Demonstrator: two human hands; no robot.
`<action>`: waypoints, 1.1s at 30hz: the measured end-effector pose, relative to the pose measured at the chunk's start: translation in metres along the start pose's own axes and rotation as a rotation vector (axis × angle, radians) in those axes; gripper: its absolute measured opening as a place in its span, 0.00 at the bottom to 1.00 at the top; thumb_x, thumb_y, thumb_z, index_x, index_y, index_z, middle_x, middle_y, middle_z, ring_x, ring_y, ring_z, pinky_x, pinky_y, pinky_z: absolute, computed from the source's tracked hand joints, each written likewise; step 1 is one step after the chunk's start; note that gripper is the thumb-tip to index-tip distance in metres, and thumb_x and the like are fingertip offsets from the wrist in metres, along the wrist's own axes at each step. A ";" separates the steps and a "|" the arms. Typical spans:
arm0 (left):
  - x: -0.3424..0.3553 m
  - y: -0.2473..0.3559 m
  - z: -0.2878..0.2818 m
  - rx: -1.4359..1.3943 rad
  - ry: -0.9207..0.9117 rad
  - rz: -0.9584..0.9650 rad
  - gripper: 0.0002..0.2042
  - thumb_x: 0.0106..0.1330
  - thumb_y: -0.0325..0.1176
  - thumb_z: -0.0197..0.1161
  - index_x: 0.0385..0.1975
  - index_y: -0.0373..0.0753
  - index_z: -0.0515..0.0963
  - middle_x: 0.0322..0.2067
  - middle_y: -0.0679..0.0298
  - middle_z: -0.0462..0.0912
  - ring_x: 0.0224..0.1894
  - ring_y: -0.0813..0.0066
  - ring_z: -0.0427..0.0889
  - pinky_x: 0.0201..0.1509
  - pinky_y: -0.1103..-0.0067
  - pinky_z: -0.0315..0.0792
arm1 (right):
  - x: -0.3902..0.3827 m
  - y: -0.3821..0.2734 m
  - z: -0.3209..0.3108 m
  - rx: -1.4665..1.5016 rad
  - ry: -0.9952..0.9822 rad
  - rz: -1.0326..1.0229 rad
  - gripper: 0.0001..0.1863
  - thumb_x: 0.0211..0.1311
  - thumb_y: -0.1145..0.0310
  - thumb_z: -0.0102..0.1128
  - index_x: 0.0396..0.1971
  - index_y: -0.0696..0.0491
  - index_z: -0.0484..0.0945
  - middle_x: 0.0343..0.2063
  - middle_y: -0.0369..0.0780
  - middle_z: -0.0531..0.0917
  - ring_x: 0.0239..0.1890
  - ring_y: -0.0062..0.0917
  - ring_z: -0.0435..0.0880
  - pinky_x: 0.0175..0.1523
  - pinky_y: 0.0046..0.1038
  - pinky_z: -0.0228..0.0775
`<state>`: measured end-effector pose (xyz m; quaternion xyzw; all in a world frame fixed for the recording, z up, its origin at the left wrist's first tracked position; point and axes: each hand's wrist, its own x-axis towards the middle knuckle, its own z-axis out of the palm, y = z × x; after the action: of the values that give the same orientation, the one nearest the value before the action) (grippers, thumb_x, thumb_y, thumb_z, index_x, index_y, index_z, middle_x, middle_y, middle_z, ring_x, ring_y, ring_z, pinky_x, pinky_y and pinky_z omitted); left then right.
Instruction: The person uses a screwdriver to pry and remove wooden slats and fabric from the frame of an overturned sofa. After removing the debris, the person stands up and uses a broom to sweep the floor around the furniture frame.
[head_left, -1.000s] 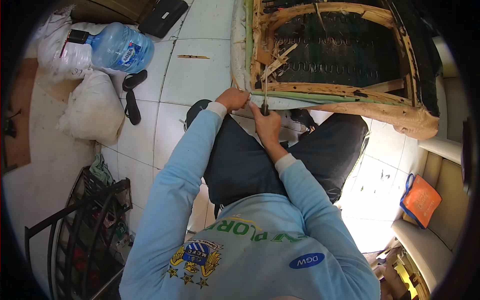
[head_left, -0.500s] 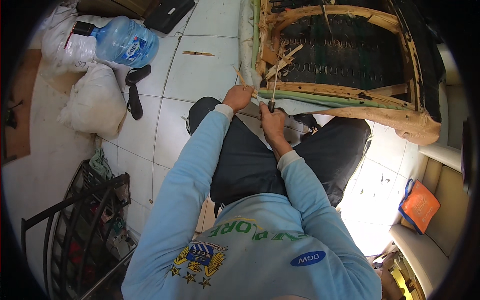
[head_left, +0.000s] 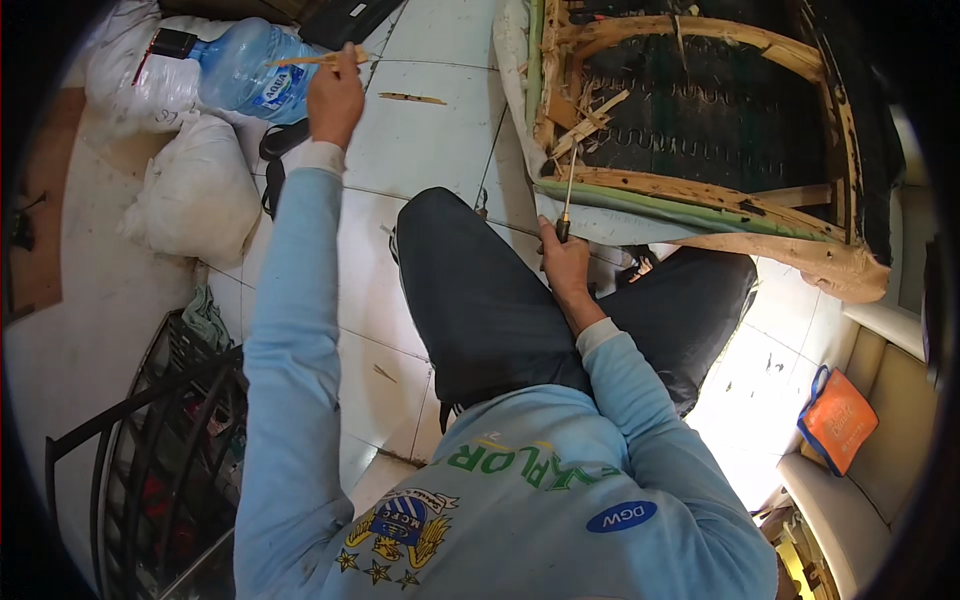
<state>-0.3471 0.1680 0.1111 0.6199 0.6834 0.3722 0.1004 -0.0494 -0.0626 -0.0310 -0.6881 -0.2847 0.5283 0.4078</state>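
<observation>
My left hand (head_left: 336, 103) is stretched out to the far left, closed on a thin splintered wood strip (head_left: 300, 62). The strip passes in front of a large blue water bottle (head_left: 225, 70) lying on its side. Over my lap, my right hand (head_left: 566, 262) grips the dark handle of a screwdriver-like tool (head_left: 569, 195). Its long thin metal shaft points up across the near edge of a wooden seat frame (head_left: 680, 188). Broken wood pieces (head_left: 590, 122) lie inside the frame's left corner, beside zigzag springs and black cloth. Green and pale covering hangs along the frame's edge.
Another wood splinter (head_left: 413, 98) lies on the white tiled floor. White sacks (head_left: 200, 190) and dark sandals (head_left: 284, 140) are at the left, with a black metal rack (head_left: 150, 420) below them. An orange bag (head_left: 840, 420) rests against a beige seat at the right.
My left hand has swung from the frame's corner to the far left, carrying the wood strip. My right hand has drawn slightly down, still holding the tool.
</observation>
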 end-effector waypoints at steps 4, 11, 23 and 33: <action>-0.044 -0.069 0.061 0.185 -0.099 0.042 0.23 0.76 0.50 0.52 0.43 0.33 0.83 0.38 0.39 0.85 0.43 0.34 0.82 0.49 0.52 0.75 | 0.003 -0.003 0.009 -0.107 -0.041 -0.056 0.27 0.66 0.50 0.69 0.18 0.59 0.80 0.14 0.37 0.77 0.14 0.21 0.73 0.21 0.29 0.63; -0.125 -0.015 0.099 -0.696 -0.393 -0.673 0.27 0.80 0.57 0.50 0.45 0.34 0.79 0.31 0.64 0.84 0.31 0.79 0.82 0.37 0.80 0.77 | 0.003 -0.009 0.003 -0.061 -0.014 -0.009 0.28 0.66 0.48 0.68 0.17 0.58 0.80 0.12 0.37 0.76 0.14 0.22 0.75 0.23 0.29 0.64; -0.160 0.033 0.114 -0.772 -0.319 -1.020 0.40 0.72 0.56 0.64 0.71 0.30 0.59 0.51 0.50 0.81 0.45 0.68 0.81 0.46 0.69 0.80 | 0.004 -0.001 0.006 -0.014 -0.048 -0.015 0.25 0.67 0.50 0.68 0.19 0.56 0.79 0.11 0.35 0.73 0.10 0.19 0.70 0.18 0.26 0.59; -0.215 0.038 0.164 -0.851 -0.595 -1.032 0.14 0.71 0.30 0.67 0.48 0.25 0.80 0.43 0.53 0.86 0.39 0.65 0.88 0.35 0.73 0.80 | -0.009 -0.021 -0.011 -0.127 -0.205 0.037 0.20 0.66 0.56 0.65 0.28 0.62 0.82 0.18 0.40 0.82 0.22 0.26 0.81 0.32 0.33 0.72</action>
<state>-0.1741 0.0311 -0.0499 0.2012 0.6284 0.3266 0.6767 -0.0404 -0.0626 -0.0073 -0.6600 -0.3450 0.5842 0.3226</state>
